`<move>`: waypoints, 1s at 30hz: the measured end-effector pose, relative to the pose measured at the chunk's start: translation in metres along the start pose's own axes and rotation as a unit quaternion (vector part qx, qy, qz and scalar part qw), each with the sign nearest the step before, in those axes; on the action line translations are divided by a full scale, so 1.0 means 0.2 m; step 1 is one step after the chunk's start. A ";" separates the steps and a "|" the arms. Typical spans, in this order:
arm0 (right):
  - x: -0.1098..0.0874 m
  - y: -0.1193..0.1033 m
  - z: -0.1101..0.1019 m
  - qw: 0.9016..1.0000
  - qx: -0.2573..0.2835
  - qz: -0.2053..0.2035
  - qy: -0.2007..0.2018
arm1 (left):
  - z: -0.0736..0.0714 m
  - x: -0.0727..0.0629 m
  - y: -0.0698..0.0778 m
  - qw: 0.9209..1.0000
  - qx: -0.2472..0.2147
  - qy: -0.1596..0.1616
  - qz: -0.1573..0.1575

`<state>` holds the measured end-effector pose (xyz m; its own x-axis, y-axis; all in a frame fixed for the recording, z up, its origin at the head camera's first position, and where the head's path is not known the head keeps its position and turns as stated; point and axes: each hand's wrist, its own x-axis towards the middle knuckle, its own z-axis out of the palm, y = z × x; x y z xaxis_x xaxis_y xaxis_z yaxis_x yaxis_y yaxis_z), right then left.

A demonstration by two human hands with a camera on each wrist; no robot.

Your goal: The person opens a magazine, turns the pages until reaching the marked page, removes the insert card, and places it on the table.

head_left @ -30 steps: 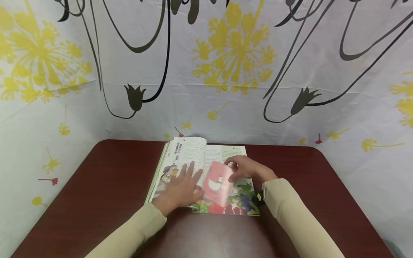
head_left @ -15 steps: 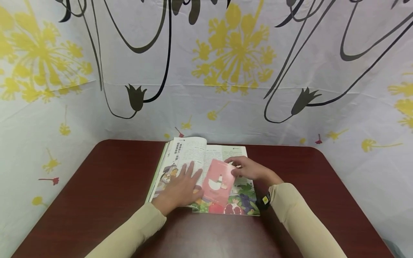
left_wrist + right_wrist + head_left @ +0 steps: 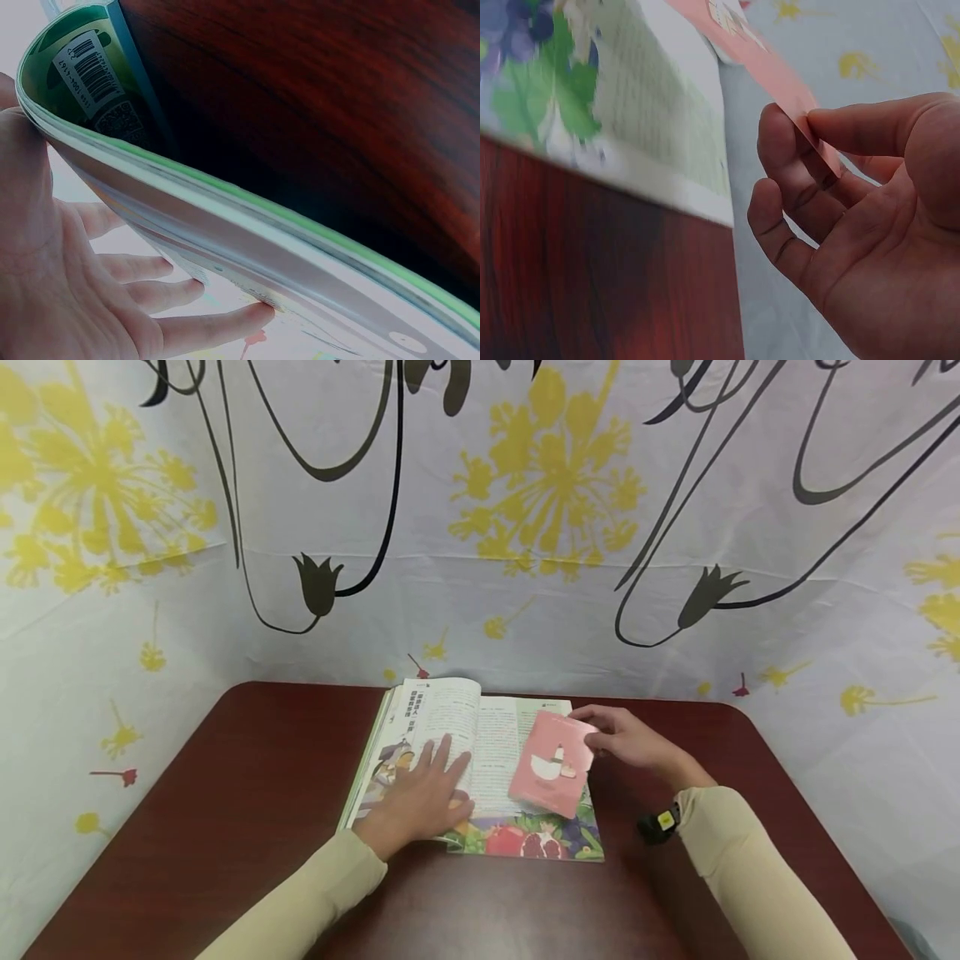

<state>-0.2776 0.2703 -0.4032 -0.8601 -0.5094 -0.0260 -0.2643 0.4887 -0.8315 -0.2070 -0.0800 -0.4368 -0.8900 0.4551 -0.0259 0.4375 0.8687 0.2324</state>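
Note:
An open magazine [image 3: 495, 760] lies on the table, its left page [image 3: 442, 714] bowed up near the spine. My left hand [image 3: 420, 797] rests on that left page with fingers spread and straight; the left wrist view shows its fingertips [image 3: 255, 315] against the paper. Between thumb and fingers, my right hand [image 3: 637, 743] pinches the upper right edge of a pink card [image 3: 555, 764] printed with a white shape. The card is tilted above the right page, over part of its text. In the right wrist view the thumb [image 3: 862, 127] presses on the card's corner.
The dark red wooden table [image 3: 247, 793] extends around the magazine. Behind it hangs a pale cloth [image 3: 555, 635] with yellow and black flower prints. A black watch-like band [image 3: 660, 822] is on the right wrist. A barcode [image 3: 90, 71] shows on the magazine's cover.
My right hand has moved right and carried the pink card with it, away from the spine and up off the lower picture. The left hand has stayed in place on the page.

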 end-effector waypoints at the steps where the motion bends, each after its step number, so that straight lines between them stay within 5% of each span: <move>1: -0.02 0.00 -0.02 1.000 0.003 0.004 0.005 | 0.00 0.00 0.00 1.000 0.000 0.000 0.000; 19: -0.29 0.19 -0.33 0.995 -0.077 0.048 0.044 | 0.01 0.00 -0.01 1.000 0.018 0.005 -0.002; 30: -0.33 0.30 -0.35 0.988 -0.118 0.081 0.054 | 0.01 0.01 -0.01 1.000 0.013 0.003 -0.005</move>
<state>-0.2671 0.3820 -0.4121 -0.9379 -0.3378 -0.0788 -0.2016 0.7157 -0.6687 -0.2088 -0.0813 -0.4387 -0.8950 0.4455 -0.0220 0.4319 0.8780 0.2065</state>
